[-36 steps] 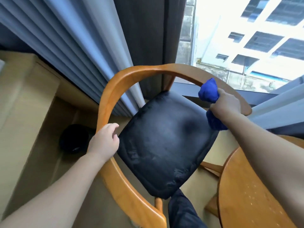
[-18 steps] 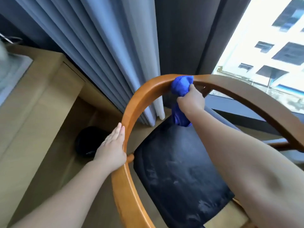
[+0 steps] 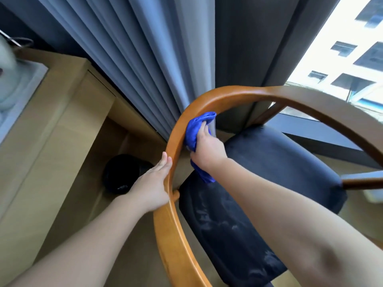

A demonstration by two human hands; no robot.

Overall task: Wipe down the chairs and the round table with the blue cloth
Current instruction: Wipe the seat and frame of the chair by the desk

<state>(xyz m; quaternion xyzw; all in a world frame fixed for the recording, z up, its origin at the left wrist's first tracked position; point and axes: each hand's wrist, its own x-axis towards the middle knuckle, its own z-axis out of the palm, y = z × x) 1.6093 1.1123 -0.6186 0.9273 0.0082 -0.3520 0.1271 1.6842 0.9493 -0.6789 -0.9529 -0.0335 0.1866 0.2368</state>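
Head view: the blue cloth [image 3: 194, 129] is bunched up against the inside of the chair's wooden rail [image 3: 238, 92], above the black seat [image 3: 269, 172]. The right hand [image 3: 208, 151] grips it tight. The left hand [image 3: 153, 183] lies flat, fingers straight, on the rail's outer side. Grey curtains [image 3: 155, 59] hang just behind.

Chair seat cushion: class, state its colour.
The seat cushion is black with pale scuff marks, clearest in the head view.

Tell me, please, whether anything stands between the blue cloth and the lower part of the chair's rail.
Only the left hand: it rests on the outer side of the rail just below the cloth, which the right hand presses against the inner side. Nothing else visible.
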